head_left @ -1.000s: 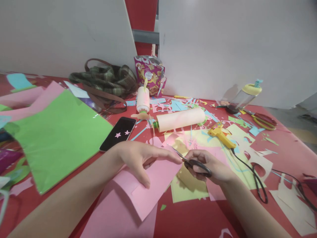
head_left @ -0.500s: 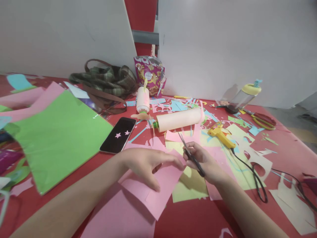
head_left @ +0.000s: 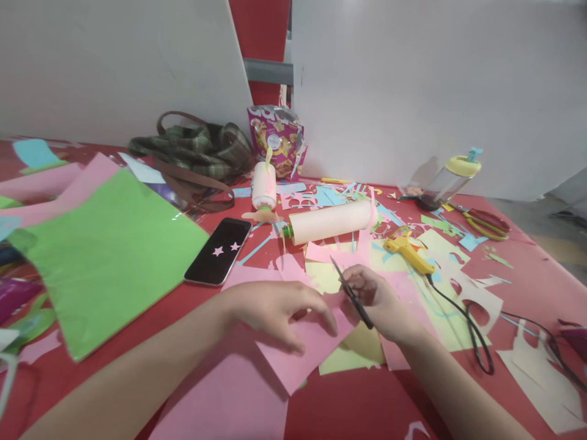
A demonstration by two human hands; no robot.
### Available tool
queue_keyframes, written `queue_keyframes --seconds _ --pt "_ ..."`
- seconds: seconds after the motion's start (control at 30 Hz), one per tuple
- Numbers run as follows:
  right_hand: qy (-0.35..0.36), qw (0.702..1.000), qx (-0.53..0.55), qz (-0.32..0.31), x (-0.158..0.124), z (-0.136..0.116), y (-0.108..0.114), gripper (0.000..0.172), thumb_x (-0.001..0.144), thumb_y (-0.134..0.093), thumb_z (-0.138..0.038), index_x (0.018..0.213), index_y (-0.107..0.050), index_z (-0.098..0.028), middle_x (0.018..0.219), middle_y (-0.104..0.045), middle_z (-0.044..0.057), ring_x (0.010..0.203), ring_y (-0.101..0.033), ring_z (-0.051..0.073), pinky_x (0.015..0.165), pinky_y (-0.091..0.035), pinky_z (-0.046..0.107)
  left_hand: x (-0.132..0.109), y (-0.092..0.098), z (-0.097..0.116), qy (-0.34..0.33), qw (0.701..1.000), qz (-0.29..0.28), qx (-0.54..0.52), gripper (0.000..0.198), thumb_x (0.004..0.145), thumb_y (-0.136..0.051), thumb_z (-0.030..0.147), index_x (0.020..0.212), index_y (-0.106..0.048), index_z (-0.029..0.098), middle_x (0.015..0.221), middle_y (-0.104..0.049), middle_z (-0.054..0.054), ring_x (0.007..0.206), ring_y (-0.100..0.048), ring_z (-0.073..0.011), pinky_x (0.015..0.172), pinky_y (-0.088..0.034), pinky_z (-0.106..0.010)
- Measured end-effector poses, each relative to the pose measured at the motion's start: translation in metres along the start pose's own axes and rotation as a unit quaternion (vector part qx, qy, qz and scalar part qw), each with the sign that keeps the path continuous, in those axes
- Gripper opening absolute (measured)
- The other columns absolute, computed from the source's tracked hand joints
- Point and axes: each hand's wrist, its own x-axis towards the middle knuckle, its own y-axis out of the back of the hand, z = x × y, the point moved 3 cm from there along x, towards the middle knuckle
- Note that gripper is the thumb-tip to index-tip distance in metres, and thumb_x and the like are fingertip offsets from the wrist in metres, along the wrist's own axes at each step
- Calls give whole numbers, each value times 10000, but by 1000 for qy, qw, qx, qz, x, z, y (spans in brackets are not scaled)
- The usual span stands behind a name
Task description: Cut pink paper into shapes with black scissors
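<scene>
A loose piece of pink paper (head_left: 293, 363) lies partly over a larger pink sheet (head_left: 229, 391). Above that piece is my left hand (head_left: 279, 315), its thumb and curved fingers apart; whether the fingertips touch the paper is hard to tell. My right hand (head_left: 378, 299) grips a pair of black-handled scissors (head_left: 354, 298), blades pointing up and left. The right fingers are at the far right corner of the pink piece; whether they pinch it is unclear. A yellow sheet (head_left: 353, 360) lies below my right hand.
Left of my hands lie a phone (head_left: 219, 252) with two pink stars and a green sheet pack (head_left: 114, 244). Ahead are a wrapped bottle (head_left: 330, 223), another wrapped bottle (head_left: 264, 186) and a snack bag (head_left: 277, 137). A yellow glue gun (head_left: 409, 255) with its cord lies right.
The pink piece has turned and shifted to the right, its right corner now reaching my right hand. My left hand has moved slightly; the scissors have tilted and lowered a little.
</scene>
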Motion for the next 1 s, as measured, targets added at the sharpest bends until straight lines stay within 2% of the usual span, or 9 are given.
queue_keyframes --seconds 0.07,0.17,0.23,0.3,0.43,0.53,0.67,0.8,1.0 --pt "11 999 11 36 1 -2 5 322 553 -664 -58 782 -480 -191 573 -447 -70 442 -406 41 404 -302 158 -6 7 9 7 999 44 16 348 647 -565 154 984 -571 240 838 -541 -6 718 -504 -128 660 -399 -205" --pt "21 996 38 80 2 -4 15 347 540 -670 -52 800 -490 -196 589 -443 -69 467 -383 37 417 -289 147 -18 21 26 49 969 232 75 255 757 -461 211 997 -544 232 1132 -452 -32 1027 -417 -177 876 -317 -272" --pt "29 992 66 104 3 -4 21 375 534 -675 -64 826 -491 -209 574 -442 -77 441 -356 31 404 -268 145 -27 25 39 70 932 336 116 242 790 -410 232 998 -535 218 1138 -449 -41 1035 -411 -183 890 -307 -292" --pt "34 986 104 129 4 -3 26 369 549 -671 -91 841 -490 -224 546 -428 -87 417 -339 29 402 -266 149 -32 23 52 50 916 377 125 198 794 -411 247 923 -555 203 1031 -522 -46 973 -453 -183 860 -337 -285" --pt "62 963 194 176 6 -1 36 254 589 -638 -111 770 -499 -223 521 -397 -85 451 -374 50 475 -341 169 -20 0 66 -29 982 186 31 192 819 -385 248 829 -570 197 783 -595 -10 709 -528 -111 650 -409 -194" --pt "81 955 210 194 7 -1 38 217 593 -626 -107 709 -482 -222 531 -390 -74 476 -387 70 518 -378 198 -3 -18 53 7 996 91 -16 238 801 -415 325 936 -550 182 800 -596 -36 688 -528 -135 620 -406 -226" --pt "85 960 168 209 5 -2 32 299 605 -625 -130 836 -480 -249 553 -402 -71 457 -380 77 494 -373 209 17 -32 21 109 980 122 -117 397 758 -451 372 1112 -427 194 913 -573 -56 663 -522 -133 596 -403 -241" --pt "84 966 103 222 1 -1 20 379 555 -661 -134 856 -463 -252 636 -470 -54 480 -418 74 459 -341 198 27 -41 1 202 924 168 -279 371 757 -353 508 814 -500 172 685 -562 -3 586 -507 -124 606 -406 -251" --pt "81 965 77 236 -2 6 9 365 565 -652 -137 853 -456 -247 617 -437 -58 480 -369 67 438 -296 182 33 -49 -3 206 824 241 -470 505 789 -190 528 612 -488 161 519 -501 -9 576 -505 -143 613 -423 -265"
